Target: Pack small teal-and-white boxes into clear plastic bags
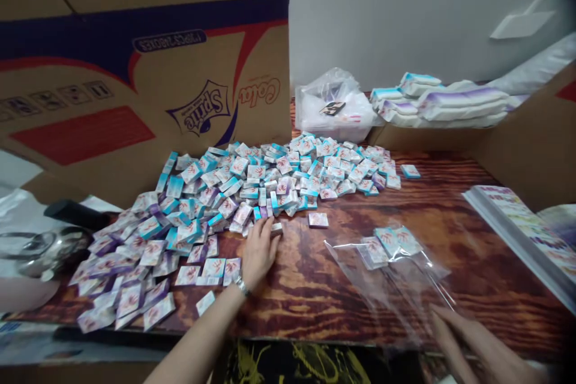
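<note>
My left hand, a watch or bracelet at its wrist, reaches over the table to the near edge of a heap of small printed boxes. Its fingers are stretched out and slightly apart, with the tips against several blue and purple boxes. Beside its index finger lies another small box, partly covered. At the lower right, my right hand pinches the near edge of a clear plastic bag; the fingertips are somewhat blurred. Three small boxes lie side by side at the bag's far end.
A big cardboard carton rises behind the heap at the left. White plastic bags and soft wrapped packs are at the back. A stack of printed sheets lies at the right. A metal object with a black handle stands far left.
</note>
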Demonstrator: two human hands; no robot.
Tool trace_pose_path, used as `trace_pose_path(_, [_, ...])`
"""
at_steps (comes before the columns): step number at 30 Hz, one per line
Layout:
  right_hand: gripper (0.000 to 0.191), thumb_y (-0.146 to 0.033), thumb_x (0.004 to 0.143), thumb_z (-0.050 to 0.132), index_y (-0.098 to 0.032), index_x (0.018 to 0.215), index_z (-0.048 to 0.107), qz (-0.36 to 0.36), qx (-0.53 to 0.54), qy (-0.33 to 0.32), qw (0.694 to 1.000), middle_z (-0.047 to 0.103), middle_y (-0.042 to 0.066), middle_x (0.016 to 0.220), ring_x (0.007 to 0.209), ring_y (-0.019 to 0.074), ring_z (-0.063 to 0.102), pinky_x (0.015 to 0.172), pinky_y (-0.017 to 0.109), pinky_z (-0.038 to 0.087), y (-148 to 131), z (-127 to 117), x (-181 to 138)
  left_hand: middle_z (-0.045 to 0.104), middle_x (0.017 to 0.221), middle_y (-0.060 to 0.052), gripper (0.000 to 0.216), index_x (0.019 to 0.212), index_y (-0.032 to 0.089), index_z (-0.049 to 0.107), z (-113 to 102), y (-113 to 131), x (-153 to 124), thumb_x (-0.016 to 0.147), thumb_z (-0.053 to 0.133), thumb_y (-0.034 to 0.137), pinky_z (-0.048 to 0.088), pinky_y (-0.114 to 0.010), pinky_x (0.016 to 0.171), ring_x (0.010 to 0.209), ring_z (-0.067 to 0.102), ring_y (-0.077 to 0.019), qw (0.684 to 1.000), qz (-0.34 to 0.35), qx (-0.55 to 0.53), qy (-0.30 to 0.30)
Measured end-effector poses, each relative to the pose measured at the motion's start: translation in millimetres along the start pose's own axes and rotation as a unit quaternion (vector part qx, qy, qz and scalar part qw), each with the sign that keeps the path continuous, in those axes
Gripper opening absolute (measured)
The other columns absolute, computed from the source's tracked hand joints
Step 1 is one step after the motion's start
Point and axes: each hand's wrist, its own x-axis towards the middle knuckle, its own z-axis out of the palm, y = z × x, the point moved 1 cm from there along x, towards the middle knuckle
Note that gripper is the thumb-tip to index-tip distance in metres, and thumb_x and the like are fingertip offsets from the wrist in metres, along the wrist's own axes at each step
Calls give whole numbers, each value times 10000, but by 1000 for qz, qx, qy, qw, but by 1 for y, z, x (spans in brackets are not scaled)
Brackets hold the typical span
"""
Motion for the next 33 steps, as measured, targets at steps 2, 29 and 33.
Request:
trace_pose_path(2, [571, -352, 800, 517, -574, 1293, 334, -59, -21, -15, 998, 682, -2, 891, 708, 290, 649, 619, 465, 537, -42, 11, 31, 508, 1224, -117, 341, 1213, 207, 507, 5, -11, 5, 882, 449, 265, 371, -410, 955, 1122, 429, -273, 993, 50, 106, -10])
trace_pose_path(29, [336, -214, 882, 411, -208, 1206, 496, -23, 257, -239, 936, 562, 87, 1185, 1117, 203, 511, 959, 362, 401, -138, 209, 97, 636, 1046, -91, 338, 1039, 141, 554, -20, -48, -25, 755, 631, 306, 485, -358, 837, 934, 611, -212, 890, -151, -418, -97])
trace_pose_path(33, [303, -280, 895, 411, -210, 1170, 517, 44, 306, -284, 908, 573, 75, 1164, 1082, 200, 539, 935, 362, 420, -135, 210, 81, 627, 1072, -100, 365, 1058, 139, 570, -20, -47, -35, 755, 665, 319, 469, -349, 860, 978, 593, -214, 869, -158, -455, -114])
